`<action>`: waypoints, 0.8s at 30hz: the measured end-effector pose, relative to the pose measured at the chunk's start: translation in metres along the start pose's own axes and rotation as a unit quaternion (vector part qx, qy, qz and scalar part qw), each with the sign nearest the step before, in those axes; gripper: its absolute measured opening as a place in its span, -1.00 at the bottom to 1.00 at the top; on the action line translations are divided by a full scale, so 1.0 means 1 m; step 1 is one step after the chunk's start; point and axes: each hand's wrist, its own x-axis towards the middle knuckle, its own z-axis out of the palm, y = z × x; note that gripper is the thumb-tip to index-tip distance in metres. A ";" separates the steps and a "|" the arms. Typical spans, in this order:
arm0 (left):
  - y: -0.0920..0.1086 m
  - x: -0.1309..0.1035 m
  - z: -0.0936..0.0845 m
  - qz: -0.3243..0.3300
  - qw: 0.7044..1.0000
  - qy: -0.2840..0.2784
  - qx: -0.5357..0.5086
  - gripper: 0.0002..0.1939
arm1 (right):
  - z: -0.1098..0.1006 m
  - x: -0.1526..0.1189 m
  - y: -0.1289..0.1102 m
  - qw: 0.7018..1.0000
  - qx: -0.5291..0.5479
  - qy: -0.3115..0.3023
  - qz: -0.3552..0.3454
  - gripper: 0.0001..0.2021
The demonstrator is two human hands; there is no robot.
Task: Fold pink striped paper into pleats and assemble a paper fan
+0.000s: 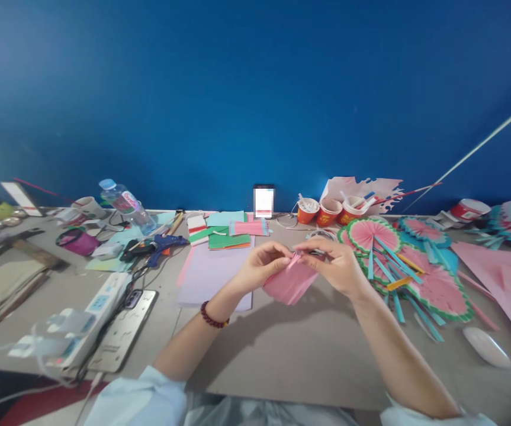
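A folded piece of pink paper point(291, 285) hangs above the table, its pleats gathered at the top edge. My left hand point(264, 264) pinches that gathered edge between thumb and fingers. From the other side my right hand point(331, 262) grips the same edge, its fingertips close to the left ones. Just behind the left forearm lies a stack of lilac paper point(213, 275). Right of my right hand are watermelon-patterned paper fans point(373, 236) with blue and yellow strips.
Red paper cups point(330, 212) and a phone point(264, 202) stand along the blue wall. Leftward are a bottle point(126, 204), a blue glue gun point(164, 245), a power strip point(97, 313) and another phone point(124, 331). A white mouse point(487, 347) and pink sheets point(504, 278) lie rightward.
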 end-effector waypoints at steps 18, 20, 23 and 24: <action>0.013 -0.011 0.012 0.128 0.948 0.096 0.274 -0.87 | 0.009 -0.003 -0.010 0.996 -0.044 0.042 -0.060 -0.94; 0.010 -0.009 0.009 0.168 0.938 0.102 0.286 -0.89 | 0.010 -0.004 -0.010 0.994 -0.061 0.042 -0.075 -0.95; 0.007 -0.007 0.005 0.230 0.920 0.097 0.304 -0.89 | 0.011 -0.005 -0.011 0.994 -0.068 0.033 -0.084 -0.93; 0.007 -0.006 0.004 0.245 0.913 0.094 0.311 -0.89 | 0.011 -0.006 -0.011 0.993 -0.069 0.031 -0.087 -0.93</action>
